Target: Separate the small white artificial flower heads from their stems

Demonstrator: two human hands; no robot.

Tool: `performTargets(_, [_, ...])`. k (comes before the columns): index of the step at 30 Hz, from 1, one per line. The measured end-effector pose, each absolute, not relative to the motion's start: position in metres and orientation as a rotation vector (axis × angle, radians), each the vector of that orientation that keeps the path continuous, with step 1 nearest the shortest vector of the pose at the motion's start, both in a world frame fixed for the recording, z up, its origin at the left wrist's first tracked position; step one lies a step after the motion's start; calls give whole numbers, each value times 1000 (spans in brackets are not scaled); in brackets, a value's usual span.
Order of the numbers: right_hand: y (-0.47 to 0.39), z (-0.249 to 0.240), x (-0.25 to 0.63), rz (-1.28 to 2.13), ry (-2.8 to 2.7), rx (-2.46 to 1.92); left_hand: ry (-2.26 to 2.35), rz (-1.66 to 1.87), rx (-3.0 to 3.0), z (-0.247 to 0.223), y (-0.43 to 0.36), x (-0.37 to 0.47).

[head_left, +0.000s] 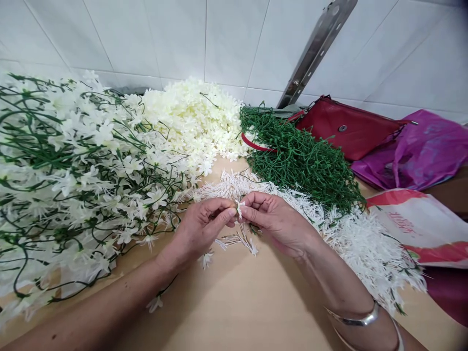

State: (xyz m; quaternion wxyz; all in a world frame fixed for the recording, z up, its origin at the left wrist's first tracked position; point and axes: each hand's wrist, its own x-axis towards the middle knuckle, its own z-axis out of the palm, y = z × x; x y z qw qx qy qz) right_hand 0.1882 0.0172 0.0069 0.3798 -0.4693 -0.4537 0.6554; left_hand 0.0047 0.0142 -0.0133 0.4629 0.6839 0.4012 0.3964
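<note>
Head view. We note both forearms entering from the bottom edge, the left from about 7 o'clock, the right from about 5 o'clock, converging just below the centre of the frame.

Left hand (200,226): knuckles up, wrist roughly level, fingers curled inward; thumb and forefinger pressed together on a small white flower piece (239,208). Right hand (273,219): back of the hand towards the camera, fingers bent and bunched, thumb and forefinger tips pinching the same piece from the other side. The fingertips of the two hands nearly meet. Silver bangles (360,319) sit on the right wrist.

The piece sits between the fingertips, above the wooden table (237,302). Directly beneath the hands, at 6 o'clock from the pinch, lies a sprig of white stamen clusters (239,240).

Surroundings, from the hands:
- 9 to 10 o'clock: large heap of finished flower sprays (80,175), white blooms on green stems.
- 12 o'clock: pile of loose cream petals (193,117).
- 1 o'clock: heap of bare green stems (303,156).
- 3 to 4 o'clock: band of white stamen pieces (361,239).
- 2 o'clock: red bag (347,126), purple plastic bag (424,151) just beside it.
- 3 o'clock, far edge: red-and-white bag (424,224).
</note>
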Motion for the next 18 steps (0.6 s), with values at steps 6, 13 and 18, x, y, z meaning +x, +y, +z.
performTargets(6, [19,8,189,1713,-1150,-1200,1009,956,1702,-15,14,4])
performTargets(13, [14,16,188,1699,-1047,-1060,909,1002,1563,3,12,8])
performTargets(18, [24,15,200,1337,-1099,-1027,1136,1406,1774,46,6,-9])
